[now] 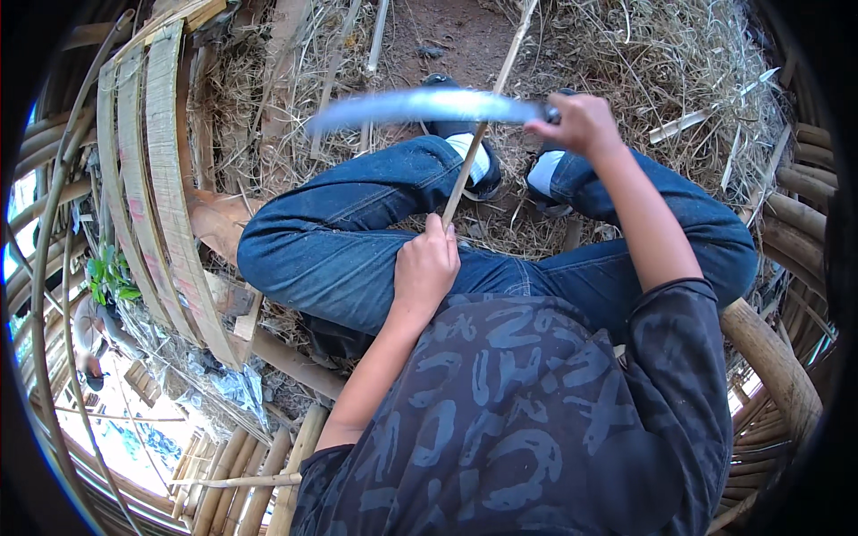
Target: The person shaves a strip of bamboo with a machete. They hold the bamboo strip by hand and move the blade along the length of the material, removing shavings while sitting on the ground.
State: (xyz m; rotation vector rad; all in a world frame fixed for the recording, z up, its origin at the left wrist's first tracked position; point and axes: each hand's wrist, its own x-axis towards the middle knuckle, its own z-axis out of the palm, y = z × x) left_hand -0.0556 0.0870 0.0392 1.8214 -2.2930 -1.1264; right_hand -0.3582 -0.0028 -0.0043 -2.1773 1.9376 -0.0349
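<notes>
1. Left hand (pixel 427 272): fingers curled closed around the near end of a pale split-bamboo strip (pixel 470 161), thumb along its side; the hand sat over the person's left thigh.
2. Right hand (pixel 579 125): fingers wrapped around the dark handle of a long curved knife (pixel 402 107), thumb toward the blade. No gap showed inside the grip.
3. Strip position: it lay ahead of the left fingers, between the knees. Its long axis ran away from the body, leaning to the right, and out past the upper edge of the view.
4. Key relation: the blade pointed left from the right hand, steeply crosswise to the strip, and overlapped it well beyond the left fingers. The left hand was the nearer, in contact with the strip; the right stood apart on its right side.
5. Blade blurred; could not tell whether its edge touched the strip or hung above it.
6. Surroundings: blue jeans (pixel 331 259), dark shoes (pixel 485 186), curly shavings (pixel 643 54) on the ground, weathered wooden slats (pixel 174 161) at left.
</notes>
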